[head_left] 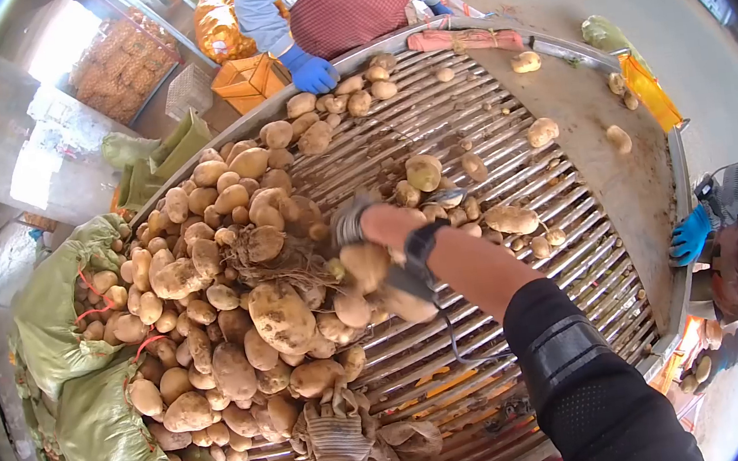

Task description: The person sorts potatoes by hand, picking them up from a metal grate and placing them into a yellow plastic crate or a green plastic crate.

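Potatoes point(228, 358) lie heaped on the left of a slatted metal table point(484, 189). My left hand point(338, 442), in a striped knit glove, is at the heap's lower edge, on a dirty brown cloth point(410, 451); its fingers are hidden among cloth and potatoes. My right hand point(356, 218), gloved too and blurred by motion, is over the heap's right edge, above blurred potatoes point(364, 266). Its fingers cannot be made out. Dry roots point(276, 265) lie on the heap between potatoes. Loose potatoes point(511, 219) are scattered on the slats to the right.
Green sacks point(108, 428) of potatoes line the left edge. Across the table, a person's blue-gloved hand point(310, 70) touches a potato. Another person's blue-gloved hand point(689, 235) is at the right rim. An orange crate point(248, 83) stands behind the table; a pink bundle point(465, 40) lies on the far rim.
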Available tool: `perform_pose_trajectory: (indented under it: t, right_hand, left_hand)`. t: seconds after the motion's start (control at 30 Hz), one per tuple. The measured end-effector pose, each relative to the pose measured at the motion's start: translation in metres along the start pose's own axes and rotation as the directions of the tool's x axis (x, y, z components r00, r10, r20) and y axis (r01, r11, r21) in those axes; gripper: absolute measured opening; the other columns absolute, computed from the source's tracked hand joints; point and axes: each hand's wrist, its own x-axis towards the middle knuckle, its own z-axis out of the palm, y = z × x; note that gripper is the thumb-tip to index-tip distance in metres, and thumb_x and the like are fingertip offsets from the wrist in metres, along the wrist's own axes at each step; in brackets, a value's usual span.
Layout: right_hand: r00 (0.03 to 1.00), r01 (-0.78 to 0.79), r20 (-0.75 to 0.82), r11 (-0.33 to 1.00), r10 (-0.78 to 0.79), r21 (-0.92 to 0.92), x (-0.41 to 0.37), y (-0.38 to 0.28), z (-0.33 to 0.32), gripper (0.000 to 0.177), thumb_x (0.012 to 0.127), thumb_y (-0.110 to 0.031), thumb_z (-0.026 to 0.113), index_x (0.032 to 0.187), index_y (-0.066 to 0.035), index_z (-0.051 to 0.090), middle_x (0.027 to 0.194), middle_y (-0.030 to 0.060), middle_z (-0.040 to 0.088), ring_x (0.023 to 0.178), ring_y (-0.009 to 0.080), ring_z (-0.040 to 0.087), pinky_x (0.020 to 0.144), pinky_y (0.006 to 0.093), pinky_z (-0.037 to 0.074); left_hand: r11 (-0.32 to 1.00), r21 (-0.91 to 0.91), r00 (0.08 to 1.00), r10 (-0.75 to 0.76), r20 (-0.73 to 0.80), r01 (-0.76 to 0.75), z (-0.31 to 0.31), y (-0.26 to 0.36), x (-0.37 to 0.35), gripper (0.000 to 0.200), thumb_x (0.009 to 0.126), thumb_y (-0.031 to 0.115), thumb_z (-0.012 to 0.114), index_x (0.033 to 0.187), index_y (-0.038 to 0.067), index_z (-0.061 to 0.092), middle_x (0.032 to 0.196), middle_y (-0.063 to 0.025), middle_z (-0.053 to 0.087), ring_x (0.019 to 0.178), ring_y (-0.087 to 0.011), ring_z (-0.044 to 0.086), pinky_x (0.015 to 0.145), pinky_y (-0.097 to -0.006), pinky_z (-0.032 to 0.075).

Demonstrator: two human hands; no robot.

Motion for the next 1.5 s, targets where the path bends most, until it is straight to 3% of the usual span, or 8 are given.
perform_pose_trajectory:
  t: [0.1, 0.27, 0.53, 0.9, 1.03, 1.13, 1.33, 1.5]
  right_hand:
    - [0.995, -0.090, -0.052, 0.993, 0.086, -0.073, -0.033, 0.000, 0.038, 0.047, 0.077, -0.043, 0.065, 0.107, -0.008, 0.071, 0.112, 0.0140, 0.068, 0.108, 0.0311, 0.063, 0.086, 0.0492, 0.047]
    - [0.998, -0.039, -0.056, 0.975, 0.027, -0.221, -0.140, -0.033, 0.073, 0.055, 0.072, -0.050, 0.069, 0.113, -0.014, 0.071, 0.128, 0.0122, 0.058, 0.120, 0.0347, 0.054, 0.093, 0.0484, 0.046]
    - [0.983, 0.042, -0.166, 0.984, -0.071, -0.173, -0.260, -0.083, 0.174, 0.071, 0.076, -0.054, 0.066, 0.140, -0.026, 0.049, 0.149, 0.0122, 0.036, 0.138, 0.0388, 0.028, 0.099, 0.0798, 0.020]
    - [0.846, 0.249, -0.478, 0.968, -0.237, -0.038, -0.297, -0.085, 0.266, 0.056, 0.085, -0.029, 0.052, 0.141, -0.027, 0.047, 0.157, 0.0145, 0.020, 0.142, 0.0428, 0.020, 0.110, 0.0673, 0.018]
    - [0.844, 0.183, -0.522, 0.981, -0.123, 0.065, -0.298, -0.090, 0.272, 0.054, 0.082, -0.031, 0.057, 0.135, -0.022, 0.052, 0.154, 0.0152, 0.028, 0.141, 0.0407, 0.026, 0.112, 0.0626, 0.020]
    - [0.767, 0.204, -0.634, 0.975, -0.101, 0.091, -0.308, -0.090, 0.267, 0.056, 0.079, -0.030, 0.062, 0.132, -0.018, 0.053, 0.151, 0.0167, 0.032, 0.140, 0.0402, 0.028, 0.112, 0.0614, 0.021]
    - [0.803, -0.128, -0.567, 0.982, 0.183, 0.135, -0.369, -0.071, 0.281, 0.077, 0.071, -0.032, 0.066, 0.143, -0.022, 0.041, 0.154, 0.0145, 0.029, 0.142, 0.0366, 0.028, 0.114, 0.0566, 0.021]
    - [0.581, -0.309, -0.682, 0.896, 0.443, 0.319, -0.418, -0.074, 0.328, 0.068, 0.078, -0.032, 0.064, 0.140, -0.009, 0.045, 0.153, 0.0188, 0.030, 0.142, 0.0392, 0.026, 0.111, 0.0542, 0.026]
  left_hand:
    - [0.999, 0.044, 1.000, 0.010, -0.003, -0.010, -0.002, 0.000, 0.001, 0.062, 0.081, 0.028, 0.056, 0.132, -0.002, 0.036, 0.138, -0.0235, 0.045, 0.121, -0.0388, 0.046, 0.102, -0.0604, 0.029]
    - [0.997, 0.069, 0.999, -0.019, 0.039, 0.017, 0.000, 0.001, -0.001, 0.066, 0.082, 0.032, 0.052, 0.135, -0.004, 0.038, 0.141, -0.0220, 0.042, 0.126, -0.0377, 0.042, 0.111, -0.0550, 0.022]
    - [0.997, 0.078, 1.000, -0.008, -0.020, 0.010, 0.003, -0.001, 0.000, 0.068, 0.082, 0.030, 0.051, 0.135, -0.010, 0.036, 0.141, -0.0247, 0.041, 0.129, -0.0387, 0.039, 0.111, -0.0553, 0.021]
    - [0.985, 0.173, 0.999, -0.033, 0.016, 0.030, 0.003, 0.001, -0.003, 0.074, 0.080, 0.035, 0.049, 0.140, -0.006, 0.035, 0.145, -0.0204, 0.040, 0.130, -0.0351, 0.040, 0.112, -0.0551, 0.021]
    - [0.983, 0.131, 0.974, -0.149, 0.171, 0.127, -0.024, 0.019, 0.007, 0.086, 0.077, 0.036, 0.052, 0.144, -0.009, 0.026, 0.144, -0.0257, 0.039, 0.137, -0.0363, 0.034, 0.117, -0.0522, 0.015]
    - [0.982, 0.171, 0.994, -0.087, 0.060, 0.076, -0.011, 0.013, 0.004, 0.084, 0.078, 0.032, 0.053, 0.144, -0.010, 0.024, 0.145, -0.0259, 0.037, 0.139, -0.0365, 0.032, 0.118, -0.0497, 0.015]
    - [0.960, 0.241, 0.980, -0.172, 0.100, 0.144, -0.011, 0.017, 0.004, 0.082, 0.082, 0.026, 0.057, 0.147, -0.007, 0.020, 0.148, -0.0245, 0.035, 0.135, -0.0364, 0.038, 0.116, -0.0486, 0.023]
    - [0.930, 0.315, 0.968, -0.231, 0.093, 0.192, -0.006, 0.014, 0.004, 0.091, 0.080, 0.029, 0.065, 0.151, 0.001, 0.015, 0.149, -0.0213, 0.036, 0.126, -0.0326, 0.049, 0.114, -0.0436, 0.029]
